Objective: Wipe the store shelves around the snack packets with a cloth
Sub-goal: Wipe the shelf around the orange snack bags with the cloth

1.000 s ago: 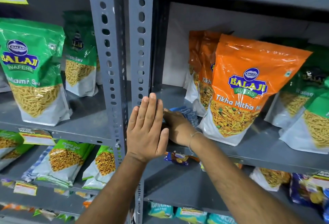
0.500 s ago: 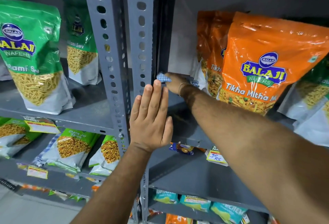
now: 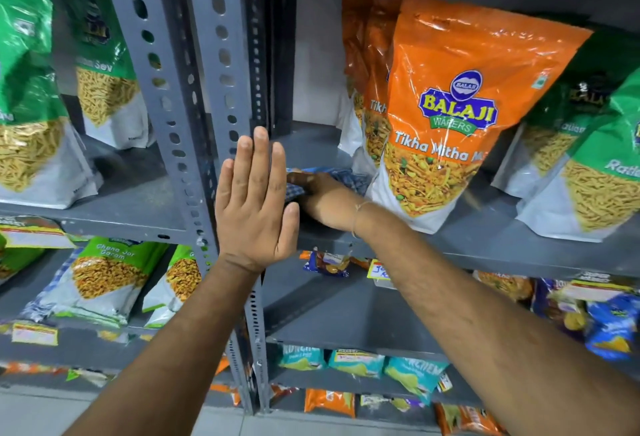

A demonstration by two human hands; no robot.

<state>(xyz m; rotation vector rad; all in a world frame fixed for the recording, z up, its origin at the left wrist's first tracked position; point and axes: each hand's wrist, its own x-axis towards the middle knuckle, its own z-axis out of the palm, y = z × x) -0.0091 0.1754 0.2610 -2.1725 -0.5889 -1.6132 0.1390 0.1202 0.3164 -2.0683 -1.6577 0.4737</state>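
Observation:
My right hand (image 3: 323, 198) presses a blue checked cloth (image 3: 349, 177) flat onto the grey metal shelf (image 3: 491, 245), at its left end beside the orange snack packet (image 3: 460, 113). The cloth lies mostly under the hand and touches the packet's lower left corner. My left hand (image 3: 254, 203) is flat and open, fingers together and pointing up, resting against the perforated grey upright (image 3: 221, 65) at the shelf's front edge. It hides the fingertips of my right hand. More orange packets stand behind the front one.
Green snack packets (image 3: 602, 158) stand right of the orange one, and others (image 3: 31, 96) fill the left bay. Lower shelves hold smaller packets (image 3: 104, 279) and price labels (image 3: 379, 271). A dark upright (image 3: 277, 54) bounds the shelf's back left corner.
My right hand has drawn the cloth from the back left corner of the shelf toward the front, ending beside the orange packet. My left hand stays on the upright.

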